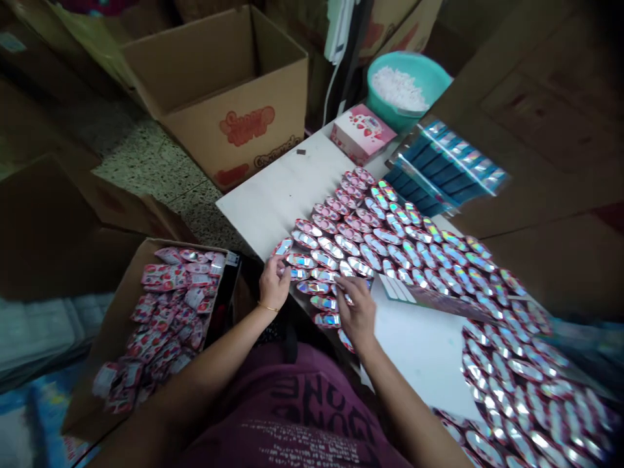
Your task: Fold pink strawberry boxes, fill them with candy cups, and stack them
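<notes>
Rows of small pink foil pouches (375, 244) stand packed on the white table, their shiny silver oval ends facing up. My left hand (274, 285) is at the near left end of the rows, fingers bent and closed round an end pouch (283, 247). To its right, my right hand (358, 315) reaches down onto the near rows. Its fingers are curled against the pouches there and partly hide them. A white flat sheet or carton (419, 351) with a printed edge lies just right of that hand, among the pouches.
An open carton (131, 325) of loose pink pouches sits at left, below table height. Beyond the white table (263, 188) stands a large open cardboard box (234, 130). A pink strawberry box (361, 133), blue packs (443, 169) and a teal basin (404, 114) of white pieces line the far side.
</notes>
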### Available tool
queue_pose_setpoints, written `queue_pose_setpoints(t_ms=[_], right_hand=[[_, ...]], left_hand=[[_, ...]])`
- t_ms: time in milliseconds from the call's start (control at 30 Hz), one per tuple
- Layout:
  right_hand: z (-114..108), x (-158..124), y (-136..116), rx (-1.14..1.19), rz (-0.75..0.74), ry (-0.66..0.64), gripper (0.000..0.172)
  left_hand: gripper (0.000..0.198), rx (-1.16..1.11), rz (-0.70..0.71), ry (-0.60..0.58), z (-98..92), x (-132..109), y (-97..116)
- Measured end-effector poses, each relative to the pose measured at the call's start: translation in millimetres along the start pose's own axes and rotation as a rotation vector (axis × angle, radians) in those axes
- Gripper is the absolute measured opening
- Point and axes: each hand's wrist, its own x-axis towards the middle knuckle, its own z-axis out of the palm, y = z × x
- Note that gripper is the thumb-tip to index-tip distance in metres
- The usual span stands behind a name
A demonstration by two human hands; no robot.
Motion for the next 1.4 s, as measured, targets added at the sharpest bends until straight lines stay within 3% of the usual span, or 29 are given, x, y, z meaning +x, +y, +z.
queue_pose_setpoints(t_ms=[100,200,267,333,433,600,767,1000,1200,1400], right_hand=[[-80,17,46,-0.168,-0.016,0.135,0.024],[-127,35,115,-0.328,-0.015,-0.077,0.026],[-131,37,156,-0.382,-0.032,-0.27,0.028],[-121,29,181,-0.393,-0.057,-0.391,0.028],[-101,6,191,-0.404,-0.096,-0.379,0.022],[-87,-30,187,-0.448,-0.118,-0.187,0.026],[-93,-34,188,-0.374,-0.127,-0.096,0.024],[-99,-18,189,-0.497,-0.156,-0.198,0.032],[-84,-31,194,-0.514,-0.176,-0.169,0.038],[-65,-20,181,-0.369,-0.181,-0.144,0.038]], left_hand=[[0.023,-0.074,0.23,-0.243,34.9,2,44],[0.033,-0.015,0.356,-0.482,90.1,4,85],[0.047,0.008,0.359,-0.634,126.6,3,102],[0.051,0.014,0.313,-0.742,154.9,-2,107],[0.041,0.017,0.238,-0.755,177.7,-11,103],[0.024,-0.082,0.056,-0.637,186.2,-19,96],[0.02,-0.147,0.009,-0.582,187.6,-18,97],[0.019,-0.433,-0.067,-0.588,188.2,-21,95],[0.019,-0.581,-0.197,-0.582,184.3,-19,95],[0.022,-0.606,-0.244,-0.594,170.1,-8,98]])
